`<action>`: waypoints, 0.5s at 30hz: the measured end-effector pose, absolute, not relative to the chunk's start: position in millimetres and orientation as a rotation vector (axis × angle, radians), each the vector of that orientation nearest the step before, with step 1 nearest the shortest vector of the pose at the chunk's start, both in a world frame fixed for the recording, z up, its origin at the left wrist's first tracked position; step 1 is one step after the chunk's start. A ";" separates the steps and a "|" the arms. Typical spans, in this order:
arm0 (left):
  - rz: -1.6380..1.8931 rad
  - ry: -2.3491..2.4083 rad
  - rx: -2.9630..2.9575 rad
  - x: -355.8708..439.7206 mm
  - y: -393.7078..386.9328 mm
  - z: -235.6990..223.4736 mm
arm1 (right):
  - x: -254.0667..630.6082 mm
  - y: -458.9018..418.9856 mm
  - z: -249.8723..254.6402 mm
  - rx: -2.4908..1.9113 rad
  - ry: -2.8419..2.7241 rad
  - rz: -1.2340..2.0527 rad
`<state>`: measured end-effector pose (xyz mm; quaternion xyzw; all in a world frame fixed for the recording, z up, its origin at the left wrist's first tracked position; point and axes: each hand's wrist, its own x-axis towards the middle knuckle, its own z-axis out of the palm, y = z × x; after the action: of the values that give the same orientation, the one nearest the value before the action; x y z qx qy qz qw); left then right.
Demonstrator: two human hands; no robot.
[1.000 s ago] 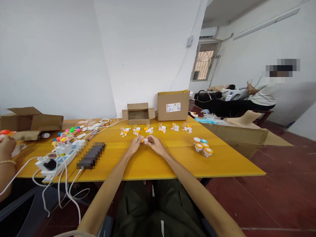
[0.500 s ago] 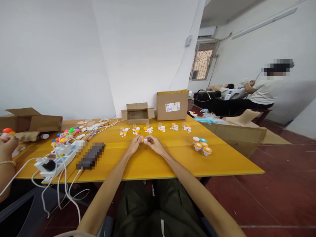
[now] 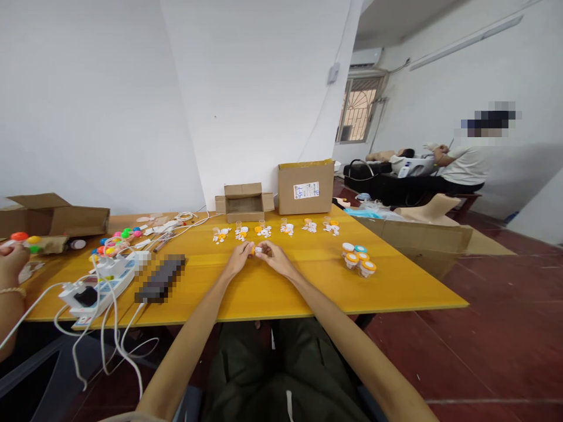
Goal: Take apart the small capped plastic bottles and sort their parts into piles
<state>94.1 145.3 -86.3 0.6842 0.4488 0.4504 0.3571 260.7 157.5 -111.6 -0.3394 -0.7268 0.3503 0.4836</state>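
Note:
Between my hands, just above the yellow table [image 3: 308,290], is a small clear jar with an orange lid [image 3: 257,250] and white bits inside. My left hand [image 3: 238,259] is closed on the jar's orange lid end. The fingers of my right hand [image 3: 274,258] grip its clear end, partly hiding it. Beyond my hands runs a row of small piles of white pieces [image 3: 310,227], with orange or white lids and clear cups among them. Several lidded jars [image 3: 358,259] stand grouped to the right, their lids orange, white and teal.
An open carton [image 3: 243,202] and a closed cardboard box [image 3: 305,187] stand along the wall. On the left lie a power strip [image 3: 103,287] with white cables, a dark pixelated object [image 3: 160,278] and coloured balls [image 3: 121,237]. Another person's hand [image 3: 13,264] holds balls there.
The view has shifted slightly. My hands stay together on the jar with only small finger movement. At the far left, the other person's hand and the balls in it have moved.

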 end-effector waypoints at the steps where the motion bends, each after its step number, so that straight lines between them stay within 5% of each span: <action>1: 1.165 1.161 1.767 94.1 145.5 -86.3 | 260.7 157.5 -111.5 -0.825 -1.769 0.854; 15: 1.159 1.167 1.766 95.1 145.9 -86.3 | 260.7 157.0 -111.7 -0.822 -1.771 0.878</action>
<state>95.1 145.9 -86.3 0.6839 0.4519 0.4487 0.3561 260.7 157.0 -111.7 -0.3368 -0.7259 0.3597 0.4798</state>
